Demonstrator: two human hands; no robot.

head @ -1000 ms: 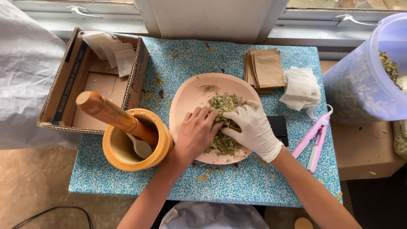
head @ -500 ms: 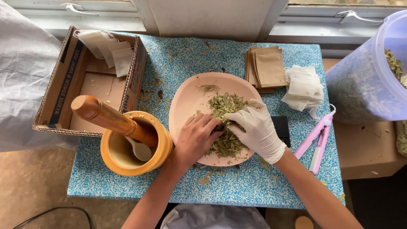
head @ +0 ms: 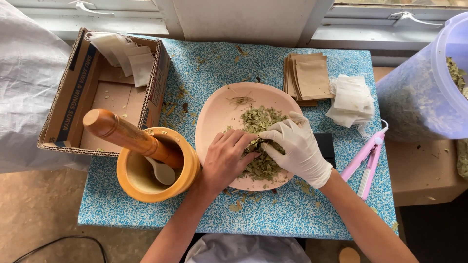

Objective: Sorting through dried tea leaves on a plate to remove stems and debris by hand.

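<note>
Over the pink plate (head: pixel 219 114) in the middle of the blue speckled bench (head: pixel 204 73), both hands work a heap of dried green leaves (head: pixel 261 146). Bare left hand (head: pixel 226 158) has its grip curled shut on a pinch of leaves; gloved right hand (head: pixel 298 148) closes fingers on the same clump. Pulling gently and staying above the plate should keep crumbs from scattering. These leaves look dry, flaky and brittle. A wooden mortar (head: pixel 151 187) with pestle (head: pixel 129 136) stands just left.
</note>
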